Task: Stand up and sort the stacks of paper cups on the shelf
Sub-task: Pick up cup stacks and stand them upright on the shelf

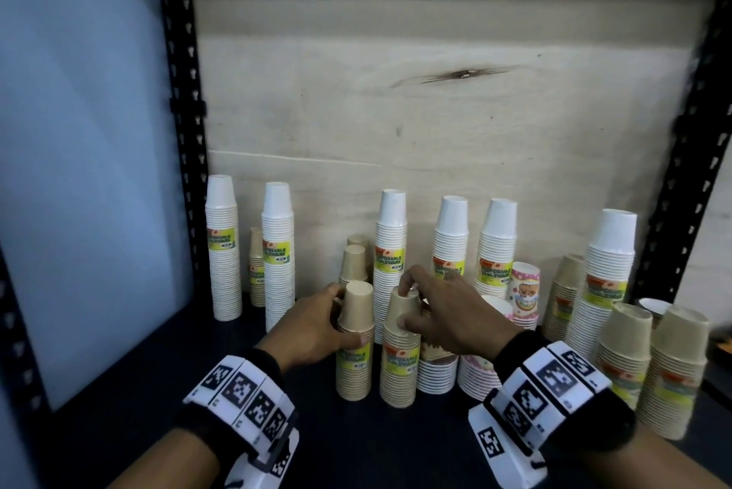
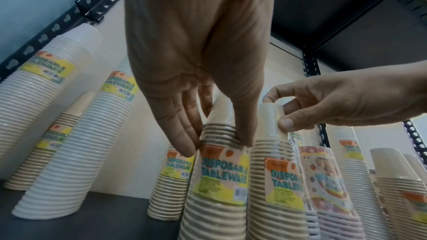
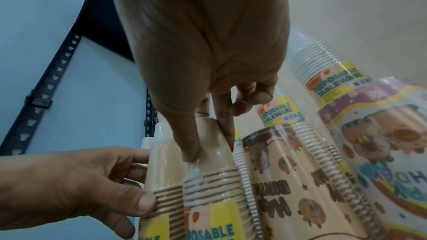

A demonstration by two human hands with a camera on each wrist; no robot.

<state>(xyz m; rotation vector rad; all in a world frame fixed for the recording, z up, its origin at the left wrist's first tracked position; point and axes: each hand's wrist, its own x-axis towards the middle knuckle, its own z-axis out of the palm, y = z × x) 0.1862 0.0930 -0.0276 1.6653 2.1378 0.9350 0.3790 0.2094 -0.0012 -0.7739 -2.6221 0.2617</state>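
Six white cup stacks (image 1: 278, 251), nine tan kraft cup stacks (image 1: 355, 342) and three printed party cup stacks (image 1: 524, 296) stand on one shelf (image 1: 158, 389).

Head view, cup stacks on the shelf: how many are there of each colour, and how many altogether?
White stacks: 6
Brown stacks: 8
Printed stacks: 3
Total: 17, though some at the back are partly hidden.

Place: I read it as a stockroom | slotted black metal shelf upright (image 1: 180, 100) | plywood back panel (image 1: 435, 92) | wrapped, labelled paper cup stacks (image 1: 278, 251)
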